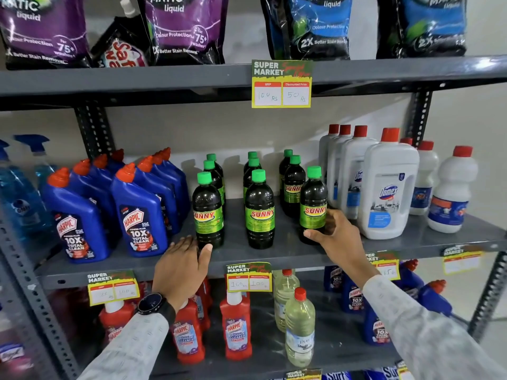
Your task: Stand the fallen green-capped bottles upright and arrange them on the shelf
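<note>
Several dark green-capped bottles with green "Sunny" labels stand upright in three rows on the grey middle shelf [274, 253]. The front left bottle [207, 212] has my left hand [182, 266] at its base, fingers apart, thumb touching its foot. The front middle bottle [259, 212] stands free. My right hand [333, 237] wraps around the lower part of the front right bottle [313, 201]. Behind each front bottle more green-capped bottles [294, 185] stand upright. None lies on its side.
Blue Harpic bottles [140, 215] crowd the shelf left of the green-capped ones; white red-capped Domex bottles [386, 187] stand to their right. Detergent pouches [183, 28] fill the shelf above. Red and pale bottles sit on the shelf below, behind price tags [249, 278].
</note>
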The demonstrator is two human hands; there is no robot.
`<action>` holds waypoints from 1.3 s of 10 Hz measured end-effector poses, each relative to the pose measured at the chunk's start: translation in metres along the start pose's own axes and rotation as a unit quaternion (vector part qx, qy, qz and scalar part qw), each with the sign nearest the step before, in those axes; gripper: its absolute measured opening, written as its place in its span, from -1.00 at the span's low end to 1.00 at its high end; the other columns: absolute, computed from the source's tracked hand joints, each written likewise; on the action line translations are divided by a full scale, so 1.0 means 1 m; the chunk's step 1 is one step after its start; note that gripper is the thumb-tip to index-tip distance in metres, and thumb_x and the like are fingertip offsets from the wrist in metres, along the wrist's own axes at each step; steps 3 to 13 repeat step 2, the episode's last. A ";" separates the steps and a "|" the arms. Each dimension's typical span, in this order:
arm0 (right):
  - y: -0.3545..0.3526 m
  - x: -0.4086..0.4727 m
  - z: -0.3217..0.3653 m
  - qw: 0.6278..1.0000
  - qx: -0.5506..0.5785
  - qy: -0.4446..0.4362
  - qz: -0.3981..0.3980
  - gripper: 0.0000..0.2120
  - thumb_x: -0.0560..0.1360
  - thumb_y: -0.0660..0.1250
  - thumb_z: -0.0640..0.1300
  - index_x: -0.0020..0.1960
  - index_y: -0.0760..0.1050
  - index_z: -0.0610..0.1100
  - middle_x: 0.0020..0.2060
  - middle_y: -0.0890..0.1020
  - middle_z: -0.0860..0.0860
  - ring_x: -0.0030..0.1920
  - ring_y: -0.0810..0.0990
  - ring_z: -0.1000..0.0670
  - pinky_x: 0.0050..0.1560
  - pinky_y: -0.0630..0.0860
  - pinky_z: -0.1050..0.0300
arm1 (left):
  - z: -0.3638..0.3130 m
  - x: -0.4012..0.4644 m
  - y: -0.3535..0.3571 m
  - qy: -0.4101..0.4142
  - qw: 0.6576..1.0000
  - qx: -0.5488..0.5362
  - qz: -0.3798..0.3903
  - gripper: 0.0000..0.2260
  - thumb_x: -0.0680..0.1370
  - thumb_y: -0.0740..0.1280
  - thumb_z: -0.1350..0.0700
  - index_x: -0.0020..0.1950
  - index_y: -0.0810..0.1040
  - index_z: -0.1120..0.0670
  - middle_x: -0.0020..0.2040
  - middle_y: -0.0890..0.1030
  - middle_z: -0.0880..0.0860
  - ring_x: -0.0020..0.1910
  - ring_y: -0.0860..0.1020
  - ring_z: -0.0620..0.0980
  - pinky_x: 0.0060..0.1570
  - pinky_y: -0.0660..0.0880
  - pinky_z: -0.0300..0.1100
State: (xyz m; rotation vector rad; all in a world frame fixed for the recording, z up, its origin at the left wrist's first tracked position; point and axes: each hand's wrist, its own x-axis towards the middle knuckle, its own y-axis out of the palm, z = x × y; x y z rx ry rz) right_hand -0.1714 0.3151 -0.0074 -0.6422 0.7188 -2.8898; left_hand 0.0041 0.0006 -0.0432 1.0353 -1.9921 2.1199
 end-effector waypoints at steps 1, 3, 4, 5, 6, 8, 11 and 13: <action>0.000 -0.003 0.001 1.000 -0.014 -0.003 0.005 -0.16 0.37 0.62 0.14 0.52 0.37 -0.07 0.31 0.65 0.00 0.27 0.62 -0.02 0.31 0.55 0.01 | -0.002 -0.002 -0.006 -0.006 1.000 -0.028 0.006 -0.32 0.65 -0.17 -0.27 0.44 0.48 0.10 0.43 0.55 0.13 0.43 0.49 0.06 0.48 0.35 -0.02; -0.003 -0.004 0.005 0.999 -0.016 -0.028 -0.024 -0.11 0.39 0.58 0.19 0.59 0.28 -0.01 0.36 0.62 0.04 0.33 0.60 -0.03 0.35 0.53 -0.07 | -0.004 -0.004 -0.013 -0.033 0.993 -0.111 -0.013 -0.34 0.64 -0.10 -0.32 0.50 0.38 0.09 0.47 0.50 0.14 0.43 0.48 0.08 0.36 0.46 0.00; -0.003 -0.004 0.005 0.999 -0.016 -0.028 -0.024 -0.11 0.39 0.58 0.19 0.59 0.28 -0.01 0.36 0.62 0.04 0.33 0.60 -0.03 0.35 0.53 -0.07 | -0.004 -0.004 -0.013 -0.033 0.993 -0.111 -0.013 -0.34 0.64 -0.10 -0.32 0.50 0.38 0.09 0.47 0.50 0.14 0.43 0.48 0.08 0.36 0.46 0.00; -0.003 -0.004 0.005 0.999 -0.016 -0.028 -0.024 -0.11 0.39 0.58 0.19 0.59 0.28 -0.01 0.36 0.62 0.04 0.33 0.60 -0.03 0.35 0.53 -0.07 | -0.004 -0.004 -0.013 -0.033 0.993 -0.111 -0.013 -0.34 0.64 -0.10 -0.32 0.50 0.38 0.09 0.47 0.50 0.14 0.43 0.48 0.08 0.36 0.46 0.00; -0.003 -0.004 0.005 0.999 -0.016 -0.028 -0.024 -0.11 0.39 0.58 0.19 0.59 0.28 -0.01 0.36 0.62 0.04 0.33 0.60 -0.03 0.35 0.53 -0.07 | -0.004 -0.004 -0.013 -0.033 0.993 -0.111 -0.013 -0.34 0.64 -0.10 -0.32 0.50 0.38 0.09 0.47 0.50 0.14 0.43 0.48 0.08 0.36 0.46 0.00; -0.003 -0.004 0.005 0.999 -0.016 -0.028 -0.024 -0.11 0.39 0.58 0.19 0.59 0.28 -0.01 0.36 0.62 0.04 0.33 0.60 -0.03 0.35 0.53 -0.07 | -0.004 -0.004 -0.013 -0.033 0.993 -0.111 -0.013 -0.34 0.64 -0.10 -0.32 0.50 0.38 0.09 0.47 0.50 0.14 0.43 0.48 0.08 0.36 0.46 0.00; -0.003 -0.004 0.005 0.999 -0.016 -0.028 -0.024 -0.11 0.39 0.58 0.19 0.59 0.28 -0.01 0.36 0.62 0.04 0.33 0.60 -0.03 0.35 0.53 -0.07 | -0.004 -0.004 -0.013 -0.033 0.993 -0.111 -0.013 -0.34 0.64 -0.10 -0.32 0.50 0.38 0.09 0.47 0.50 0.14 0.43 0.48 0.08 0.36 0.46 0.00; -0.003 -0.004 0.005 0.999 -0.016 -0.028 -0.024 -0.11 0.39 0.58 0.19 0.59 0.28 -0.01 0.36 0.62 0.04 0.33 0.60 -0.03 0.35 0.53 -0.07 | -0.004 -0.004 -0.013 -0.033 0.993 -0.111 -0.013 -0.34 0.64 -0.10 -0.32 0.50 0.38 0.09 0.47 0.50 0.14 0.43 0.48 0.08 0.36 0.46 0.00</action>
